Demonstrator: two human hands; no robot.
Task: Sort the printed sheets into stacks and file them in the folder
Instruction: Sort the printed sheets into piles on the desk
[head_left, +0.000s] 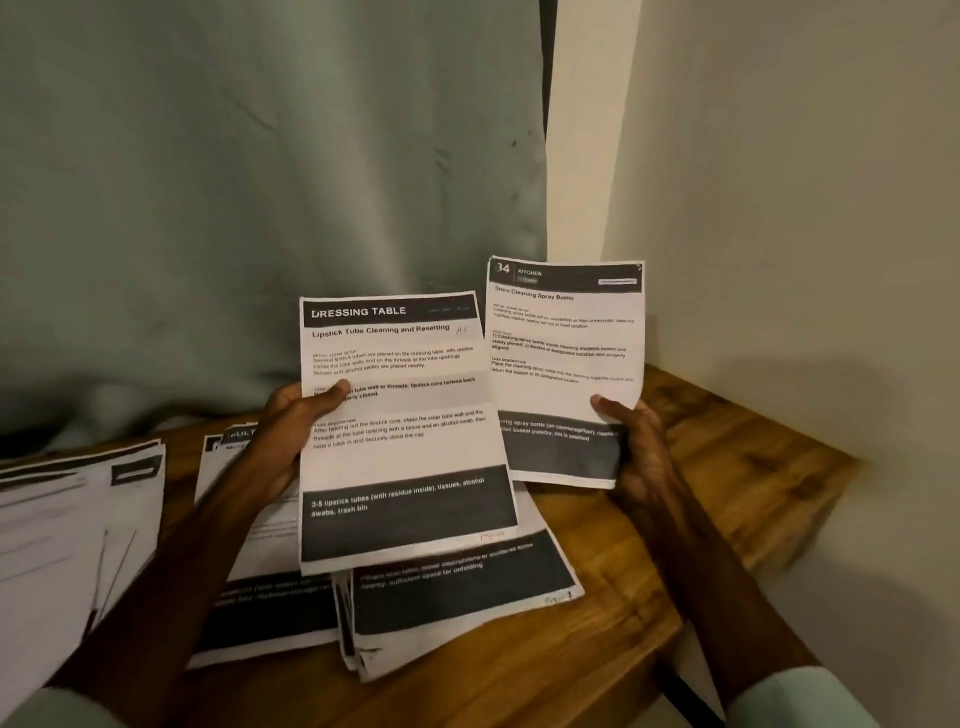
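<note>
A white DRESSING TABLE sheet (400, 426) with black bands is raised, slightly tilted, at centre frame. Just right of it, a KITCHEN sheet (563, 364) numbered 34 is raised too. Below them a loose stack (457, 592) lies on the tabletop (701, 519). A fanned pile (67, 525) lies at lower left.

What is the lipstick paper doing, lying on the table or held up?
Held up. The left hand grips the lipstick paper by its left edge, thumb on front, above the stacks on the table.

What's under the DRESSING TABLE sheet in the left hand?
A loose stack of printed sheets on the wooden table. Only their dark footer bands show; the DRESSING TABLE sheet covers the rest.
</note>
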